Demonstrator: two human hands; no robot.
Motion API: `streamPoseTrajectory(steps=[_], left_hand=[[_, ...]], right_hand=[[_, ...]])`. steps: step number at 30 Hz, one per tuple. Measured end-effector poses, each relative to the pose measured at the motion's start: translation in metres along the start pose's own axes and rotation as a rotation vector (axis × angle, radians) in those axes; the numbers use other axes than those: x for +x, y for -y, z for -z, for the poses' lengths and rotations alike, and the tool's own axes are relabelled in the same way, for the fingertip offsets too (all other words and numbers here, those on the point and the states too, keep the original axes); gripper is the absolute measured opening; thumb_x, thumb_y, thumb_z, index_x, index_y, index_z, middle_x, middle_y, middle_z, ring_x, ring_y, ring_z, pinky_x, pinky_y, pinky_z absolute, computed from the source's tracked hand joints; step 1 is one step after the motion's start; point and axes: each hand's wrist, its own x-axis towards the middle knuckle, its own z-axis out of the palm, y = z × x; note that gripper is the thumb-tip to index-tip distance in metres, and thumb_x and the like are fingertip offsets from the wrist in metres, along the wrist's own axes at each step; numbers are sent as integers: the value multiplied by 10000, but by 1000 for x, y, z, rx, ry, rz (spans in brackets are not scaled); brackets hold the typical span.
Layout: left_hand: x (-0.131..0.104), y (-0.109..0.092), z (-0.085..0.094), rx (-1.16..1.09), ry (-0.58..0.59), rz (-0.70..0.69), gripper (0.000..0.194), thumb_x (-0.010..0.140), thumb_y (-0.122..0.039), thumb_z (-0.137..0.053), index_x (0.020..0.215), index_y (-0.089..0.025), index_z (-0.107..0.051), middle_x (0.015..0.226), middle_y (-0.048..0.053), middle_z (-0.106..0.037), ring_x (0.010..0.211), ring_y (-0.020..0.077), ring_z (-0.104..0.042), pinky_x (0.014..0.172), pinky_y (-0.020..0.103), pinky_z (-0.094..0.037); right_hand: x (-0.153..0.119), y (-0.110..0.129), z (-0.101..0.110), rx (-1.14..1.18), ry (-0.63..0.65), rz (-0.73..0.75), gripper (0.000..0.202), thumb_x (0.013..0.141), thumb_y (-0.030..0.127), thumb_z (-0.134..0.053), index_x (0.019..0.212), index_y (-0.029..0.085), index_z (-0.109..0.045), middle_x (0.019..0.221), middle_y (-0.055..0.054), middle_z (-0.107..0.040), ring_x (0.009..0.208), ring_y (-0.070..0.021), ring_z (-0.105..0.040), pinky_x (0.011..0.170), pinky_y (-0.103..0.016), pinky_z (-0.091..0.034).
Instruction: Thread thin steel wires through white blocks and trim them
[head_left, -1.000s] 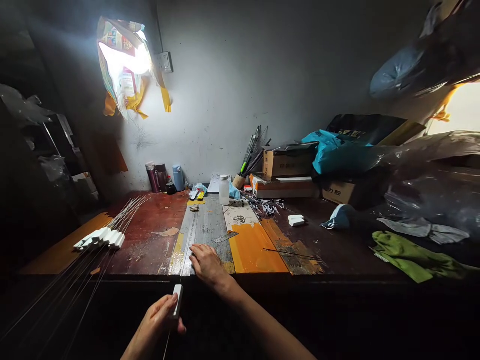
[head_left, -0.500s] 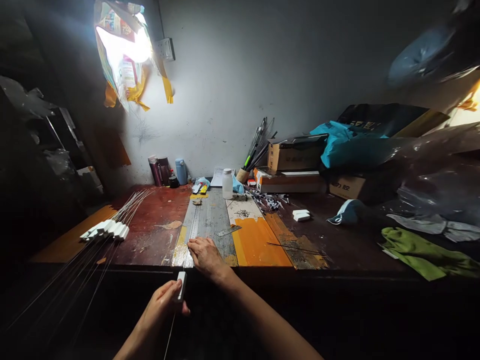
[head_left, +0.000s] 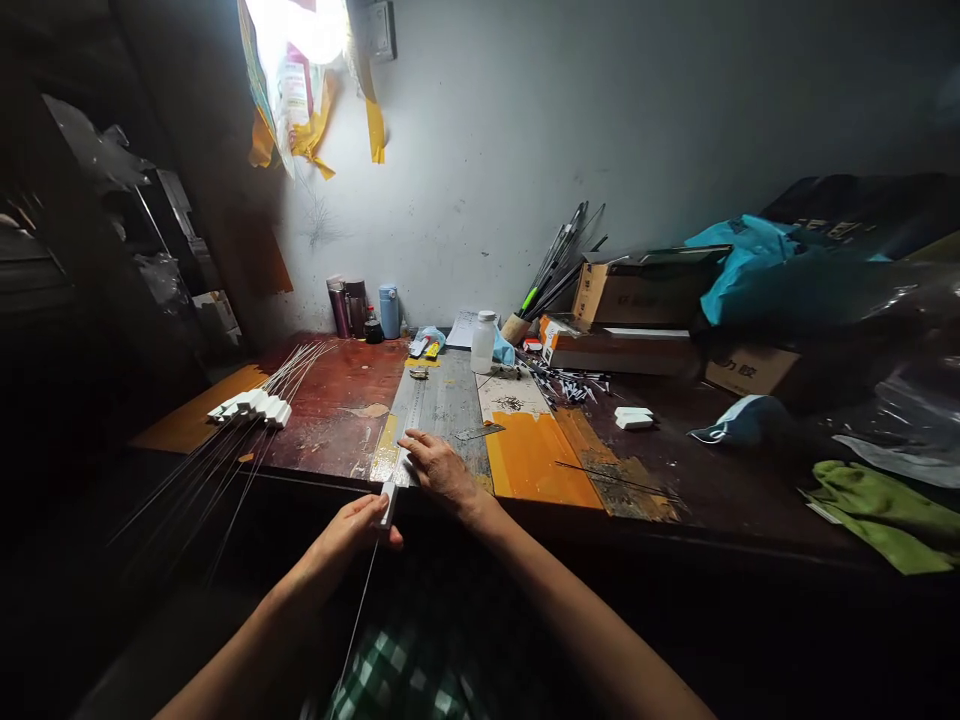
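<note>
My left hand (head_left: 358, 524) is closed on a small white block (head_left: 388, 506), thumb on top, just off the table's front edge. A thin rod (head_left: 361, 606) runs down from the block toward my lap. Over the near end of a long ruler (head_left: 415, 405), my right hand (head_left: 444, 476) lies with its fingers stretched forward; whether it pins the rod under them is hidden. To the left, a stack of white blocks (head_left: 251, 405) has thin rods sticking out both ways. A short metal ruler (head_left: 478, 432) rests beyond my right hand.
Dark small pins (head_left: 512, 404) and a plastic bottle (head_left: 484, 345) sit behind the orange-taped strip (head_left: 534, 455). Flasks (head_left: 388, 312) stand by the wall. Further right are white pieces (head_left: 634, 418), cardboard boxes (head_left: 641, 293), a cap (head_left: 742, 420) and a green glove (head_left: 877, 505).
The view has shifted, so the table appears higher and further right, and green checked cloth shows below. My left hand still grips the white block; my right hand stays on the ruler.
</note>
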Motion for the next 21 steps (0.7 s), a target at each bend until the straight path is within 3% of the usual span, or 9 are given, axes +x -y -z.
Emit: streamPoseTrajectory(steps=[8,13,17,19,21], left_hand=[[0,-4,-3,29,15,14,450,656,-592,-692,681,-168,-543,516,53,-677,506,193,-633,625,315,-462],[-4,-13,-11,57,53,-11,477,622,-606,-711,714,-155,-587,507,16,-645,514,189,-627,631,314,-457],[-25,-45,-23,171,23,-74,477,742,-567,-630,989,-162,-681,841,76,-742,862,265,-669,763,334,-464],[-45,-65,-30,285,-51,-199,426,726,-480,-692,1047,-200,-698,1075,81,-719,1097,301,-585,888,335,-435],[-72,-80,-37,384,-94,-336,418,694,-384,-750,1084,-242,-706,1181,67,-685,1168,310,-539,965,316,-399]], right_hand=[[-10,11,9,-71,-10,58,338,873,88,-518,1182,186,-615,1233,-103,-631,1114,-231,-586,956,-373,-436],[-7,6,29,-167,20,178,268,878,97,-539,1073,237,-657,1248,-60,-626,1075,-191,-606,896,-298,-465],[-12,0,77,-237,48,240,225,920,113,-493,963,238,-674,1093,-40,-688,943,-168,-623,838,-277,-458],[-24,-4,112,-287,40,225,240,932,111,-464,921,224,-676,982,-57,-704,900,-189,-607,835,-314,-439],[-44,-9,149,-345,16,186,274,933,91,-431,901,213,-674,937,-81,-699,928,-220,-581,842,-354,-414]])
